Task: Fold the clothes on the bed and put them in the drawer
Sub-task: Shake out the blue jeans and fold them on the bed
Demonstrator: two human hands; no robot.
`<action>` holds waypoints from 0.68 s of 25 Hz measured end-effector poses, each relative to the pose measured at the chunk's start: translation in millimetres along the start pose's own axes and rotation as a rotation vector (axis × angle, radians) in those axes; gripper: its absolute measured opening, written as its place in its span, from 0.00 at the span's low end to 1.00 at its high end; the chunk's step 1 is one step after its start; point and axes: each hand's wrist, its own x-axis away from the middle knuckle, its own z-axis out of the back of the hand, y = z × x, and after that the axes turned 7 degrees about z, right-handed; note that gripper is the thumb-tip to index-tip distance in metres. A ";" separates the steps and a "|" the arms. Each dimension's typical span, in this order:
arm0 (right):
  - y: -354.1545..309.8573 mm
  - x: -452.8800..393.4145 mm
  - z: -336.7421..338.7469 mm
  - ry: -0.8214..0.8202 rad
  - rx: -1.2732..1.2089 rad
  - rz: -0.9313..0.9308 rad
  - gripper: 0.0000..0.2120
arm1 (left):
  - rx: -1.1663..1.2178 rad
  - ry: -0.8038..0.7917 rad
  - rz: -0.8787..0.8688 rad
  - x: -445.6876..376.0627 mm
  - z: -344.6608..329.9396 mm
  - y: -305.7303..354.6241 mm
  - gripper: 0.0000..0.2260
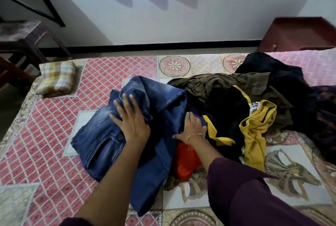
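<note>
Jeans: bed centre, half-folded. Left hand flat on denim; right hand fingers curled into fabric edge. Risk: unfolded pile at three o'clock snags, dragging the fold askew.

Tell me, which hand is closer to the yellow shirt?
The right hand. It rests at the jeans' edge, just beside the yellow shirt. The left hand lies flat on the jeans, farther away.
</note>
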 end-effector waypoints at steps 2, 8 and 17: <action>7.4 -10.5 4.3 0.012 0.115 0.013 0.47 | -0.006 0.090 -0.386 5.1 -20.4 28.1 0.36; -35.7 -13.1 12.1 0.319 0.082 0.340 0.11 | 0.579 -0.079 -0.117 1.6 -29.1 46.1 0.21; -163.5 -12.4 -10.2 -0.209 -0.763 0.323 0.16 | 0.371 -0.289 0.099 -78.7 22.2 -45.1 0.11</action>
